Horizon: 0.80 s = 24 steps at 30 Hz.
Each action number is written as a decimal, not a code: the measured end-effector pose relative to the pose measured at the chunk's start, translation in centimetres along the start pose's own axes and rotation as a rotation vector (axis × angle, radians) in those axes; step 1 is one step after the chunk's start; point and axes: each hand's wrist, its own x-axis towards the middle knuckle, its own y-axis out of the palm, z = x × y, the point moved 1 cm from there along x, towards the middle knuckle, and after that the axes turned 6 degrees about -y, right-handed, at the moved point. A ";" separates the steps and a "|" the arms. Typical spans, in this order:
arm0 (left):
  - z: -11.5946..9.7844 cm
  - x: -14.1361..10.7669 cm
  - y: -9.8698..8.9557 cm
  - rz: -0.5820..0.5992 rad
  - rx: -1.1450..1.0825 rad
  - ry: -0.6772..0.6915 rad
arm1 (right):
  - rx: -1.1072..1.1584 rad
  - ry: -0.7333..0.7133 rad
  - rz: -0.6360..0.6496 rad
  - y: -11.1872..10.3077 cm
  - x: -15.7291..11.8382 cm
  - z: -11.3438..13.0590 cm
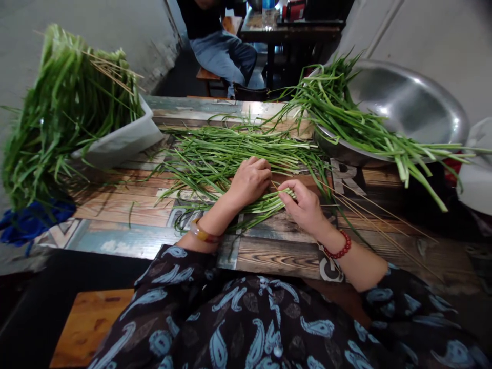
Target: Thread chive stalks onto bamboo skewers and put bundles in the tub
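Currently, the bunch of greens [270,203] sits over the table [280,256], below the curled left hand [251,178], whose grip cannot be told; the right hand [302,202] pinches its pale ends. Probably light, limp, easily bruised: hold gently by the likely firmer pale ends.

Near planks [282,253] free, bowl [407,97] apparently blocking right

The left hand [251,180] hides its own fingertips, so I cannot tell how they meet the greens [269,205]. Near the right hand [304,206], the sticks [378,228] become too thin to follow. The upper edge cuts the seated person [223,51] and the bottle [268,18]; the right edge cuts the white container [478,177].
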 end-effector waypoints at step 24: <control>-1.5 -1.5 -1.4 -0.062 -0.821 -0.343 | 0.050 0.040 -0.031 -0.5 0.0 -0.2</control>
